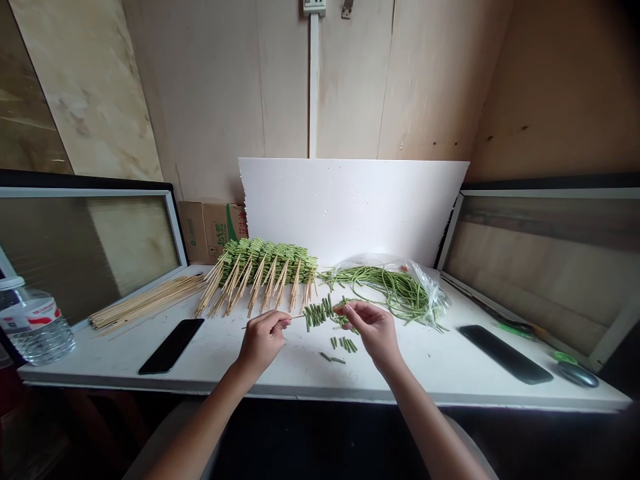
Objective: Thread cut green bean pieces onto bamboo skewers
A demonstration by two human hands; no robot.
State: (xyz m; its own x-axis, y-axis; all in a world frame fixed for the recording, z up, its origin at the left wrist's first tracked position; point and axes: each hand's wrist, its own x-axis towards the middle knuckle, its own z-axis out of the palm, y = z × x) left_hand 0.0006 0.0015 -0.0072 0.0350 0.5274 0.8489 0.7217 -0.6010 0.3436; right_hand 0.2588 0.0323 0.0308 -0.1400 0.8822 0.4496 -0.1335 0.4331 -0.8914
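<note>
My left hand (pixel 265 338) is closed around the bare end of a thin bamboo skewer (pixel 299 317). Cut pieces of green long bean (pixel 317 312) sit side by side along the skewer, threaded crosswise. At the skewer's far tip, the fingertips of my right hand (pixel 371 328) are pinched together; what lies between them is hidden. Below the hands, several loose bean pieces (pixel 345 344) lie on the white table (pixel 300 373). More cut pieces are partly covered by my right hand.
Filled bean skewers (pixel 270 263) are stacked at the back left, beside bare skewers (pixel 150 300). Whole long beans (pixel 385 283) spill from a plastic bag (pixel 433 293). A phone (pixel 171 345), water bottle (pixel 35 323), dark flat object (pixel 505 353) and mouse (pixel 577 374) flank my hands.
</note>
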